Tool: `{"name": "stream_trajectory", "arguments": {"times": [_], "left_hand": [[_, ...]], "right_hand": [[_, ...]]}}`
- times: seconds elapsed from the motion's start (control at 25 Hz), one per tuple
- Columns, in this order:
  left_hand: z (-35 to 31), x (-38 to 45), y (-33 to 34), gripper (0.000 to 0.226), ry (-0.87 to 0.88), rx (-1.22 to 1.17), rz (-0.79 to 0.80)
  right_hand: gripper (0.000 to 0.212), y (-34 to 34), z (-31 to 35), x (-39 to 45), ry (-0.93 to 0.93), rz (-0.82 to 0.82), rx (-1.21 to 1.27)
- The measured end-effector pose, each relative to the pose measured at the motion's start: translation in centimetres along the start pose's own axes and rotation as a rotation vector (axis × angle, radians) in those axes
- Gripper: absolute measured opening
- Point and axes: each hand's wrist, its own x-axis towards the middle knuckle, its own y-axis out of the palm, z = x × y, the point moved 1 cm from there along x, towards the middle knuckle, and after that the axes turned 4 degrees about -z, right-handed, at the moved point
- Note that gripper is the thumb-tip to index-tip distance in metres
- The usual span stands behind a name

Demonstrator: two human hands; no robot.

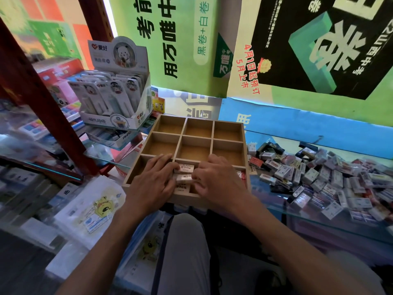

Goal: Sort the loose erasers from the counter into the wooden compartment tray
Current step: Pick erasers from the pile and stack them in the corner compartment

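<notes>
Three white erasers (184, 168) lie stacked in the near middle compartment of the wooden tray (244, 133). The left hand (152, 182) and right hand (214, 179) curl fingertips against them from either side. Press them flush and level. The loose eraser pile (319, 175) waits right, on the glass counter (319, 218).
</notes>
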Motion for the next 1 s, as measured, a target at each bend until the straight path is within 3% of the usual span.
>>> {"name": "stream_trajectory", "arguments": {"times": [0.12, 0.36, 0.48, 0.56, 0.64, 0.8, 0.92, 1.0], "left_hand": [[-0.1, 0.0, -0.1, 0.042, 0.015, 0.003, -0.011], [0.1, -0.1, -0.1, 0.041, 0.041, -0.002, -0.010], [0.0, 0.0, -0.2, 0.044, 0.038, -0.007, -0.004], [0.0, 0.0, -0.2, 0.044, 0.035, -0.005, -0.004], [0.1, -0.1, -0.1, 0.043, 0.041, 0.004, 0.001], [0.2, -0.1, 0.1, 0.041, 0.055, 0.031, 0.014], [0.1, 0.0, 0.0, 0.043, 0.043, 0.023, 0.021], [0.1, -0.1, 0.0, 0.042, 0.043, 0.022, 0.023]], "right_hand": [[0.014, 0.2, 0.5, 0.6, 0.080, 0.050, 0.080], [0.021, 1.0, 1.4, 1.4, 0.116, -0.006, 0.118], [0.014, -0.4, -2.1, -0.2, 0.379, -0.322, 0.231], [0.005, -1.4, -6.5, -2.0, 0.593, -0.460, 0.155], [0.011, -1.6, -10.6, -4.2, 0.697, -0.316, 0.003], [0.041, -0.2, -12.1, -7.4, 0.506, 0.085, -0.113], [0.040, 0.1, -11.2, -7.5, 0.515, 0.166, -0.185], [0.034, -0.1, -10.8, -7.3, 0.542, 0.100, -0.190]]}}
